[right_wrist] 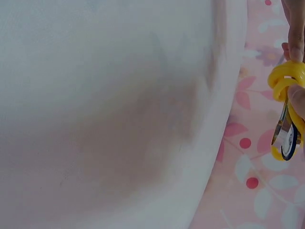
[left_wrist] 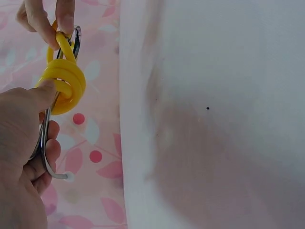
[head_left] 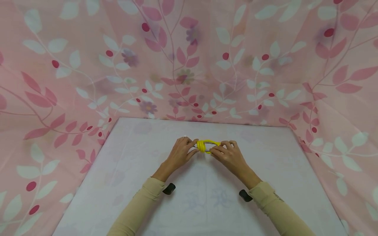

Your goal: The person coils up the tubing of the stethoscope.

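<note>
A thick, glossy yellow cord is wound in several turns around a slim, bent metal piece, held up above the table. Silver wire with a white tip sticks out at the left end. My left hand grips this end, its thumb against the yellow turns. At the other end, my right hand pinches the cord's loop together with the metal. A shiny, rounded metal end with a dark edge shows in the right wrist view. Fingers hide parts of both the cord and the metal.
Beneath the hands lies a white-covered table. Pink cloth with a leaf pattern hangs behind it and along both sides. A dark wrist-worn piece shows beside the left cuff and another dark piece beside the right.
</note>
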Demonstrator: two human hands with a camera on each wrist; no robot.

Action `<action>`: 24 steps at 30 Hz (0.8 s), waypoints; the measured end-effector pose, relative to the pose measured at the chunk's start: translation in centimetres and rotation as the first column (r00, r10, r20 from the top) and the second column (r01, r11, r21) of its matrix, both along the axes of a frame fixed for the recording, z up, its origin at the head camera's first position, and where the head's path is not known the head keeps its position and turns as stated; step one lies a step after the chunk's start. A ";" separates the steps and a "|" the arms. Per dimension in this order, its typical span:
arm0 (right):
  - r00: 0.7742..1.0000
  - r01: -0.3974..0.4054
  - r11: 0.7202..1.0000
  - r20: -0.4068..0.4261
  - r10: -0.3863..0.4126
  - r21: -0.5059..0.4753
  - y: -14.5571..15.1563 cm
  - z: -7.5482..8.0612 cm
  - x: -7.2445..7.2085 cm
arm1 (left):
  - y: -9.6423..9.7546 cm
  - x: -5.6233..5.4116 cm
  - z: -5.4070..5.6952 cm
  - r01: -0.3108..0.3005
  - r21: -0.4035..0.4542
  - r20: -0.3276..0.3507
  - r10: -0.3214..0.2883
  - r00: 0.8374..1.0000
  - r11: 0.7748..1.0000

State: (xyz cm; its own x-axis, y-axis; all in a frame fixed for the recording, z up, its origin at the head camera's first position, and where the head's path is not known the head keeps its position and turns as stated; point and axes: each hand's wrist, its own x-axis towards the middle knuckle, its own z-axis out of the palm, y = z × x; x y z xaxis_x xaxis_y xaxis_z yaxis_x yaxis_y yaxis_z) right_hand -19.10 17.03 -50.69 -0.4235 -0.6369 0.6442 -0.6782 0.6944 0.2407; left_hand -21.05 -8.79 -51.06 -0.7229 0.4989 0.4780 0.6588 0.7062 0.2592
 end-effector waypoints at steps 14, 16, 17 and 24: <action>0.998 0.032 0.999 0.048 -0.032 -0.005 0.6 -0.4 0.8 | 0.3 -0.1 -0.8 -0.029 -0.002 0.020 0.029 0.999 1.000; 0.995 -0.003 0.999 0.095 0.006 -0.037 0.6 -0.3 0.6 | 0.4 -0.2 -1.1 -0.024 -0.004 0.023 0.024 0.999 1.000; 0.991 -0.020 0.997 0.130 0.029 -0.068 0.7 -0.2 0.5 | 0.4 -0.2 -1.2 -0.024 -0.008 0.020 0.024 1.000 1.000; 0.867 0.114 0.958 0.498 0.033 -0.262 1.1 1.6 -0.6 | 0.6 -0.1 -1.5 -0.012 -0.004 0.020 0.013 1.000 1.000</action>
State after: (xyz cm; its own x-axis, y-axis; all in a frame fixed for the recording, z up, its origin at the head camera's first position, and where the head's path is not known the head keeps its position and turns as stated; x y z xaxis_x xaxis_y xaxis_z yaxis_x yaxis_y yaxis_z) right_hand -19.71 18.14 -49.06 -0.7524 -0.4415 0.4888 -0.6256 0.7111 -0.3208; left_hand -21.12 -8.15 -52.59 -0.7384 0.4914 0.4619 0.6447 0.7153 0.2697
